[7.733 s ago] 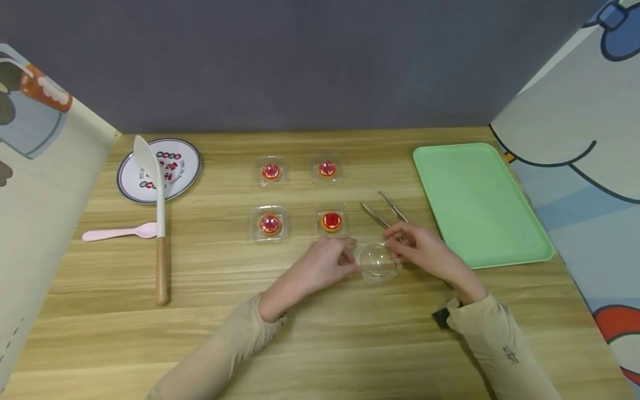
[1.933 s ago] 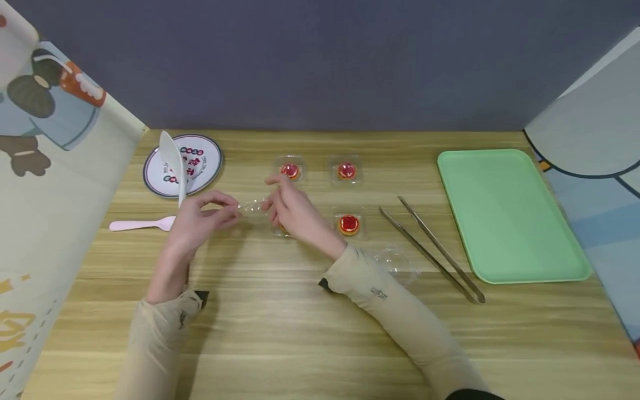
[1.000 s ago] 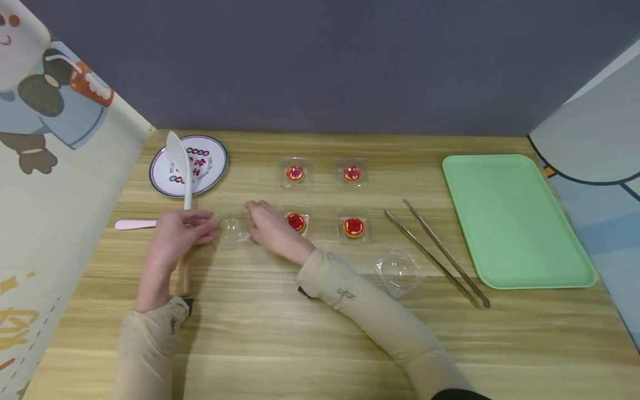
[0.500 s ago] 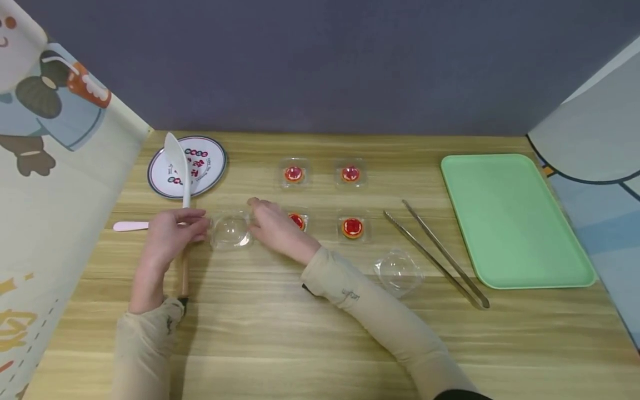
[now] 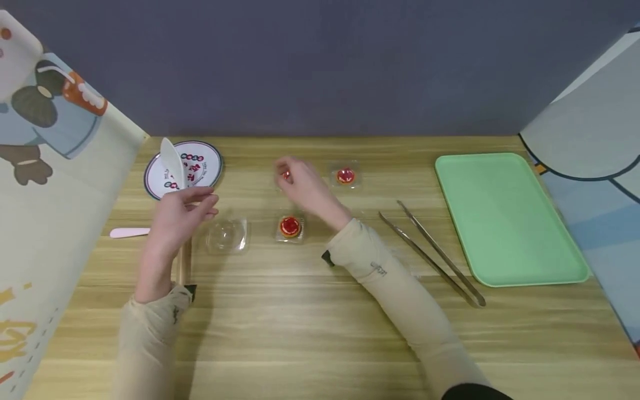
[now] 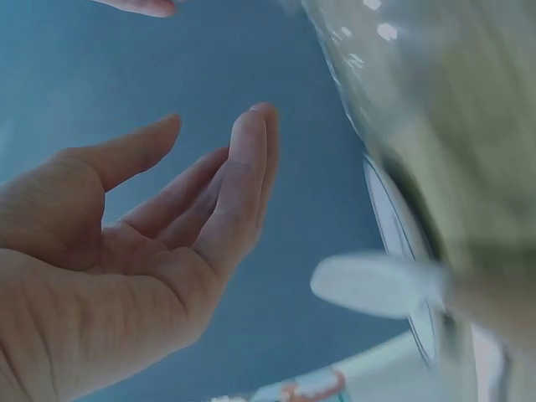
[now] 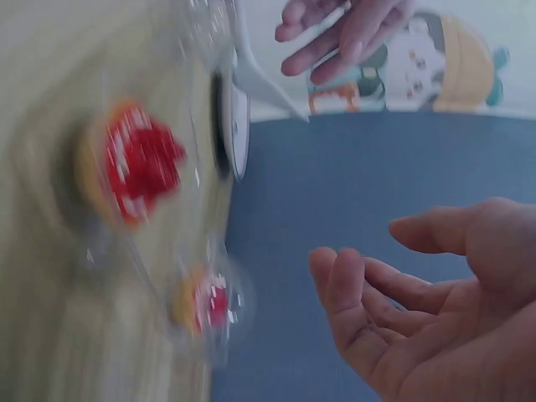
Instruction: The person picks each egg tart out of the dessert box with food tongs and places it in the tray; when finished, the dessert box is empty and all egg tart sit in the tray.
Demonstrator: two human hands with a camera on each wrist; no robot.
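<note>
My left hand (image 5: 175,222) hovers above the white spatula (image 5: 173,164) with relaxed fingers, and nothing is between thumb and fingertips in the left wrist view. A clear plastic lid (image 5: 226,236) lies on the table to its right. My right hand (image 5: 312,189) is over the back-left red-topped tart, partly hiding it; its loosely bent fingers hold nothing in the right wrist view. That tart (image 7: 205,300) sits under a clear dome there. The front-left tart (image 5: 290,226) sits uncovered in its clear base. A back-right tart (image 5: 345,175) stands in clear packaging.
Metal tongs (image 5: 435,255) lie right of my right forearm, beside a green tray (image 5: 510,222). At the back left is a patterned plate (image 5: 207,166) under the spatula's head. A pink spoon (image 5: 129,232) lies left. My right arm hides the front-right tart.
Both hands held the clear lid, set it down left of the tarts and let go. My right hand has since moved right and back to the back-left tart; my left has lifted off.
</note>
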